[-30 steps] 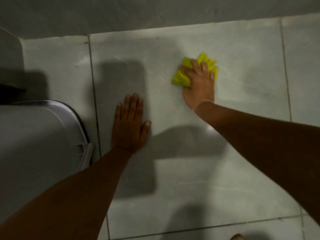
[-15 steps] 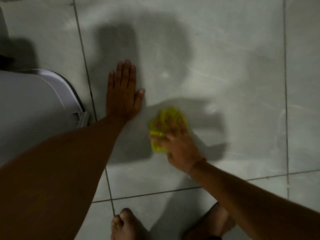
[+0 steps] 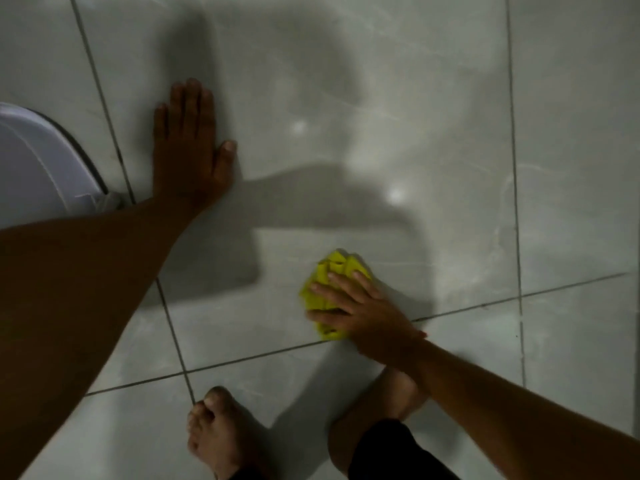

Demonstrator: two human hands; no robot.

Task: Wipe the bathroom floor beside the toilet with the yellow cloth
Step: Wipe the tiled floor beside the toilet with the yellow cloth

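Observation:
A crumpled yellow cloth (image 3: 323,287) lies on the grey tiled floor (image 3: 381,98), close to a grout line. My right hand (image 3: 363,311) presses down on it with fingers spread over the cloth. My left hand (image 3: 192,147) rests flat on the tile, palm down and fingers apart, holding nothing. It sits just right of the white toilet (image 3: 31,161), whose rounded edge shows at the left.
My two bare feet (image 3: 221,438) stand on the tiles at the bottom, the right one partly hidden under my right forearm. Dark grout lines cross the floor. Shadows of my arms fall over the middle tile.
My right hand has dragged the cloth from the far tile toward me and to the right, down to the grout line. The view has tilted down, so my feet show. My left hand has stayed planted.

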